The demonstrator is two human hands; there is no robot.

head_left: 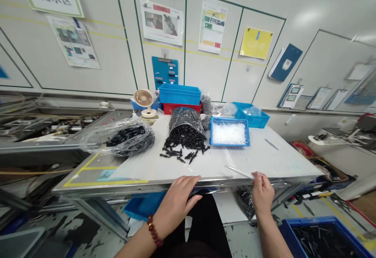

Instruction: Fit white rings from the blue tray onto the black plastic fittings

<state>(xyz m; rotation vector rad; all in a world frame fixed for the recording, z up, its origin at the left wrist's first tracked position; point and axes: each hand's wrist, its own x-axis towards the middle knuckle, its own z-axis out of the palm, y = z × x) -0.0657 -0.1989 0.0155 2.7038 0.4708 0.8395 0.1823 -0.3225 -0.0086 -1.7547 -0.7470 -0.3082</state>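
My left hand (181, 196) is at the table's front edge, fingers stretched out and thumb apart, with nothing in it. Between the fingers of my right hand (262, 192) is the end of a slim, white, pen-like tool (239, 171); its thin pointed tip reaches left over the white table covering. Ahead lies a heap of small black plastic fittings (185, 136), spilling from a clear bag (185, 118), several of them loose in front. Right of the heap stands a blue tray (229, 145) filled with tiny white or clear pieces (229, 132).
Another clear bag (141, 132) of black parts lies on the left. Behind are a small fan (143, 98), a blue bin (179, 94) on a red one, and a further blue bin (258, 121). A thin metal blade-like piece (272, 144) lies right. A blue crate (326, 234) stands on the floor.
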